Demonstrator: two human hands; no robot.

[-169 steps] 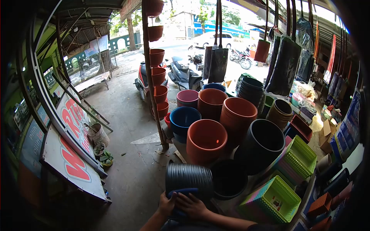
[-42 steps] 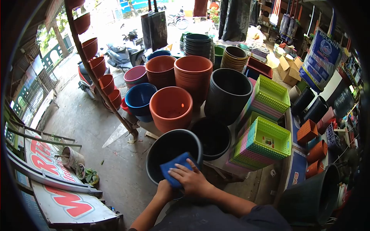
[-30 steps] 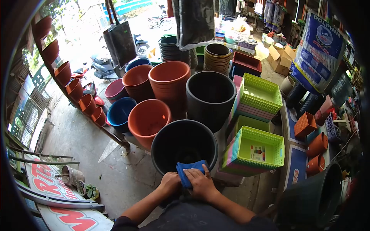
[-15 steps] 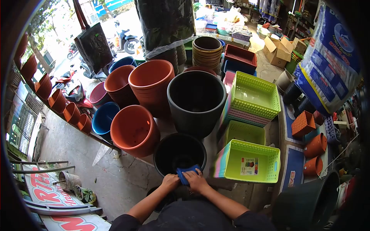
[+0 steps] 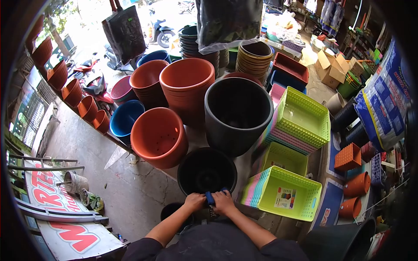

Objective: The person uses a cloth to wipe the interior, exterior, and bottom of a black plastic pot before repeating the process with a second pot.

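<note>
A round black plastic pot (image 5: pixel 188 170) stands right in front of me, its open mouth facing up. My left hand (image 5: pixel 195 202) is closed at its near rim, just beside a bunched blue cloth (image 5: pixel 210 199). My right hand (image 5: pixel 223 202) is closed on that cloth and presses it against the rim. Part of the cloth is hidden under the right fingers. Behind the pot rises a larger dark grey pot (image 5: pixel 237 138), and an orange-brown pot (image 5: pixel 159 150) with holes in its bottom sits to the left.
Lime green baskets (image 5: pixel 300 213) are stacked close on my right. Farther back are more terracotta pots (image 5: pixel 187 87) and a blue pot (image 5: pixel 126 119). Black bags (image 5: pixel 124 37) hang overhead. A large dark tub (image 5: pixel 339 239) is at lower right, and a dark bucket (image 5: pixel 170 212) is low on the left.
The view has shifted, so most things sit differently in frame. The blue cloth now looks more bunched between my hands, and less of it shows over the pot's rim.
</note>
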